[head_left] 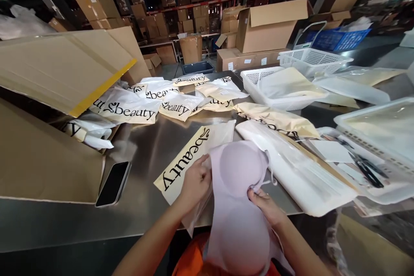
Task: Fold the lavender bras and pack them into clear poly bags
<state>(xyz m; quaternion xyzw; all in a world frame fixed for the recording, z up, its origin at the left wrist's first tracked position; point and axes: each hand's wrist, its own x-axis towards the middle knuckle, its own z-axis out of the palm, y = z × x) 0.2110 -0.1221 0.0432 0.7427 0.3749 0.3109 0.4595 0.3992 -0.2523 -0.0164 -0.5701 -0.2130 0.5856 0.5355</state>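
A pale lilac bra [244, 213] with moulded cups is stretched out lengthwise before me. My right hand [267, 207] pinches it between the cups, thumb on top. At the bra's left edge is my left hand [196, 181], its index finger stretched along the fabric and the other fingers curled at the edge; their exact hold is partly hidden. Under that hand lies a cream and white bag printed "beauty" [184, 155], with clear plastic hanging below. To the right of the bra rests a thick stack of white plastic bags [297, 172].
A phone [113, 183] lies on the metal table left, beside an open cardboard box [48, 155]. Several printed bags [132, 105] are heaped at the back. White baskets [281, 95] stand right; a tray [384, 189] there holds black-handled scissors [368, 172]. Cartons [271, 26] stand behind.
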